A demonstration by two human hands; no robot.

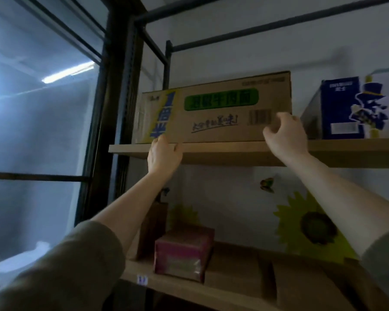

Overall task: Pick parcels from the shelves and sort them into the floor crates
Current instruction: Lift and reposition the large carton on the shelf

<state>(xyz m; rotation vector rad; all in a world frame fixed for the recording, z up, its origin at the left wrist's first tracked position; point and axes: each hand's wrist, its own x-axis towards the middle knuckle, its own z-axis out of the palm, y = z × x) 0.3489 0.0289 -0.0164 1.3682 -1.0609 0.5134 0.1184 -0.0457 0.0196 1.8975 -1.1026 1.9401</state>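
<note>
A long brown cardboard box (213,124) with a green label and a blue and yellow stripe lies on the upper wooden shelf (346,151). My left hand (163,154) is raised to the box's lower left front edge, fingertips touching it, fingers apart. My right hand (286,134) curls around the box's lower right corner next to the barcode. The box rests flat on the shelf. No floor crates are in view.
A blue and white carton (346,108) stands on the same shelf at the right. On the lower shelf (184,288) sit a pink parcel (182,254) and brown boxes (305,286). The black metal rack frame (130,86) and a window are at the left.
</note>
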